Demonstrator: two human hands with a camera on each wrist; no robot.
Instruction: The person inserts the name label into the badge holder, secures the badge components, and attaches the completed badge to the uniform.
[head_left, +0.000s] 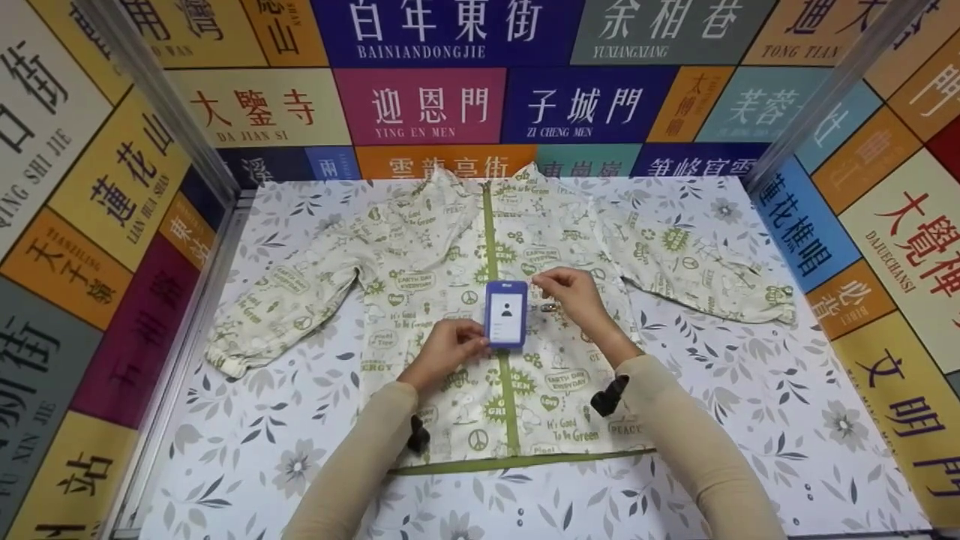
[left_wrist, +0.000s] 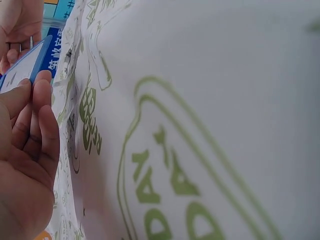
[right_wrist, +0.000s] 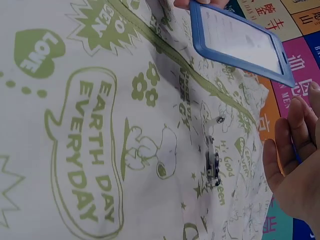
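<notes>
Left hand [head_left: 444,351] pinching blue badge [head_left: 506,328], right hand [head_left: 574,292] loosely curled, floral tabletop [head_left: 300,469], lettered walls [head_left: 420,105]

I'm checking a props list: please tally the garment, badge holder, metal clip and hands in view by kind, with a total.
Jacket: 1
Blue badge holder: 1
Metal clip, seemingly one piece: 1
Hands: 2, left hand and right hand
Total: 5

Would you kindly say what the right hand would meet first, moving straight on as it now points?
Probably the blue ID badge holder, near its top, though depth is unclear.
</notes>
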